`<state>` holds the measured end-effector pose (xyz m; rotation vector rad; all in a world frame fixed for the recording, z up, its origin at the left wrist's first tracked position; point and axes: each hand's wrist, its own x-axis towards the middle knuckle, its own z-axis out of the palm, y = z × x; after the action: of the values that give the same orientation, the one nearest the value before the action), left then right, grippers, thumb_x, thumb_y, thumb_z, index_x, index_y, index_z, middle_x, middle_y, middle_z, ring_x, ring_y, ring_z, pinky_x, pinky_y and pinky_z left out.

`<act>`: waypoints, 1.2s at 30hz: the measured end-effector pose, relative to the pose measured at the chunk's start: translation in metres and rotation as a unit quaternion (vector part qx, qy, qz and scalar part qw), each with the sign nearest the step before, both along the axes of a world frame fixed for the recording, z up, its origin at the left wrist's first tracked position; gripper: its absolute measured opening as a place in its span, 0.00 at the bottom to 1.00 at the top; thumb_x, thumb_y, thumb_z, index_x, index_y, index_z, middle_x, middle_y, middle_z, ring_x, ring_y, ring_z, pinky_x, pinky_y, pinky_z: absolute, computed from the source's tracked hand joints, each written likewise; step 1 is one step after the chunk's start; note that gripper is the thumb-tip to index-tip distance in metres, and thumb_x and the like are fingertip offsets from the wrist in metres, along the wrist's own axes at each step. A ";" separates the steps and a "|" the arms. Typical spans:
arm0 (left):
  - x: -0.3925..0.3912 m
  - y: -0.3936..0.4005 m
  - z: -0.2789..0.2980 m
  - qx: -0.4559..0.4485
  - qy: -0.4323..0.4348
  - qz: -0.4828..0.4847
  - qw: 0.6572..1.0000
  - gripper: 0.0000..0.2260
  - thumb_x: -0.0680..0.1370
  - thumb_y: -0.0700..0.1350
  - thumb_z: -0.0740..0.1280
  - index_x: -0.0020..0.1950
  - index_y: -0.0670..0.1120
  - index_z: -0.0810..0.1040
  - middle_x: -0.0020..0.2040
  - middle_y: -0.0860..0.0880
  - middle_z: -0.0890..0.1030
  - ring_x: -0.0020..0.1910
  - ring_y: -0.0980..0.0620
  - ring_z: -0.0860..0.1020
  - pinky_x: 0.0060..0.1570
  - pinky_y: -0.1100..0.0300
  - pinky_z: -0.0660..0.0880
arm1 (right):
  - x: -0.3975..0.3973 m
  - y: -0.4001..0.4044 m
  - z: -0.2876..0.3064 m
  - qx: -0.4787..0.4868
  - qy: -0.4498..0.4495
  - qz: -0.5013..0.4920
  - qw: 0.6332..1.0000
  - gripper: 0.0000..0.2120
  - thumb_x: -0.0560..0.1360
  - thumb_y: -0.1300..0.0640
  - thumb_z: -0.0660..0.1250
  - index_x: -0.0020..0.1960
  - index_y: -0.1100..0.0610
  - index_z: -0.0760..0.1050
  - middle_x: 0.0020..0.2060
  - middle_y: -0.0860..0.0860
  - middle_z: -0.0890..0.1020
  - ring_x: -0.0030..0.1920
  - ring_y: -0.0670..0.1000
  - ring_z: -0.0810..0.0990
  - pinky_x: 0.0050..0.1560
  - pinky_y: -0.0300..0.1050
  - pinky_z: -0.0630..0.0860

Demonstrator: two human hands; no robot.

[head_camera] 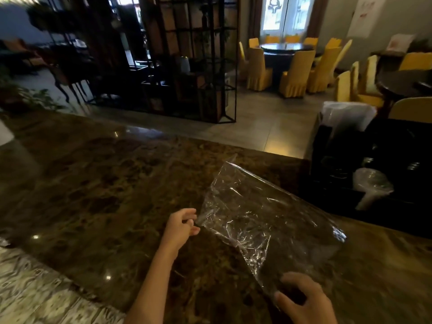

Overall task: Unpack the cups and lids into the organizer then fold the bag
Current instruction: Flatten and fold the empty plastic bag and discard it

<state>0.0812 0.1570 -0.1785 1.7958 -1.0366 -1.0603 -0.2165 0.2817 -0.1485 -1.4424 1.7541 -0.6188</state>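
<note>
On the counter (117, 183) the empty bag (264, 220) was pinched at its left corner by the left hand (181, 226) and at its near edge by the right hand (304, 298). Being slick film, it could have been let slip or creased askew if the corners were pulled unevenly.

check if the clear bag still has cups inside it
No, the clear bag lies flat and empty on the counter, held by the left hand and right hand.

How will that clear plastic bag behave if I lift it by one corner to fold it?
The bag will probably flop and sag: it is thin film, already wrinkled. It looks empty and flat, so likely very light and easily shifted. On the polished stone counter it may slide, so the right hand at its near edge could pin it while the left hand folds its corner over.
</note>
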 end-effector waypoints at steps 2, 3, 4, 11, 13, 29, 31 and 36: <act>0.001 -0.002 0.000 0.001 0.032 0.017 0.999 0.08 0.82 0.37 0.63 0.57 0.42 0.81 0.50 0.46 0.83 0.43 0.50 0.85 0.42 0.60 0.82 | 0.000 0.000 -0.003 -0.034 -0.021 -0.017 0.999 0.14 0.67 0.59 0.79 0.39 0.40 0.82 0.44 0.39 0.83 0.54 0.44 0.79 0.60 0.38 0.71; 0.002 -0.002 0.000 -0.002 0.041 0.019 0.999 0.07 0.81 0.39 0.65 0.52 0.42 0.83 0.48 0.45 0.84 0.42 0.50 0.85 0.42 0.60 0.82 | -0.002 0.001 -0.004 -0.041 -0.044 -0.039 0.997 0.13 0.68 0.61 0.78 0.37 0.42 0.84 0.41 0.41 0.86 0.51 0.43 0.82 0.55 0.34 0.73; 0.001 -0.001 0.001 -0.007 0.048 0.017 0.999 0.06 0.80 0.39 0.66 0.48 0.42 0.84 0.46 0.44 0.85 0.41 0.50 0.85 0.42 0.60 0.82 | -0.004 0.003 -0.004 -0.046 -0.068 -0.062 0.995 0.13 0.69 0.63 0.77 0.35 0.44 0.85 0.38 0.43 0.87 0.46 0.43 0.83 0.50 0.33 0.75; -0.019 0.022 0.012 -0.016 0.173 -0.005 0.985 0.04 0.75 0.42 0.73 0.47 0.41 0.85 0.44 0.44 0.87 0.43 0.49 0.86 0.43 0.61 0.81 | -0.029 0.016 0.005 -0.094 -0.202 -0.167 0.960 0.06 0.73 0.59 0.70 0.40 0.51 0.83 0.39 0.52 0.87 0.40 0.50 0.86 0.44 0.49 0.79; -0.026 0.032 0.018 -0.041 0.245 -0.018 0.969 0.10 0.72 0.46 0.74 0.49 0.41 0.86 0.46 0.44 0.87 0.46 0.49 0.86 0.44 0.62 0.81 | -0.035 0.019 0.007 -0.106 -0.225 -0.184 0.951 0.04 0.72 0.57 0.69 0.42 0.51 0.83 0.38 0.55 0.87 0.39 0.51 0.87 0.41 0.48 0.81; -0.087 0.072 0.011 0.006 0.343 0.170 0.924 0.02 0.76 0.34 0.69 0.46 0.36 0.81 0.40 0.41 0.82 0.38 0.48 0.80 0.38 0.56 0.77 | -0.117 0.051 0.004 -0.110 -0.185 -0.212 0.953 0.09 0.74 0.76 0.65 0.36 0.70 0.77 0.25 0.64 0.81 0.26 0.52 0.80 0.30 0.36 0.77; -0.090 0.078 0.007 -0.001 0.273 0.137 0.952 0.04 0.76 0.36 0.70 0.50 0.40 0.81 0.43 0.42 0.83 0.40 0.47 0.82 0.38 0.55 0.79 | -0.125 0.057 0.004 -0.082 -0.187 -0.205 0.957 0.06 0.72 0.76 0.66 0.37 0.72 0.78 0.28 0.68 0.81 0.27 0.52 0.82 0.30 0.35 0.79; -0.095 0.074 0.010 -0.020 0.120 0.064 0.990 0.04 0.77 0.44 0.71 0.44 0.46 0.84 0.39 0.44 0.84 0.37 0.48 0.81 0.32 0.61 0.77 | -0.138 0.066 0.014 -0.038 -0.149 -0.159 0.975 0.07 0.70 0.76 0.70 0.33 0.71 0.79 0.31 0.67 0.83 0.30 0.52 0.83 0.34 0.35 0.78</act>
<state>-0.0137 0.2309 -0.1688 1.6334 -0.7808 -1.1351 -0.3541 0.3477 -0.1345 -1.0559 1.7451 -1.0246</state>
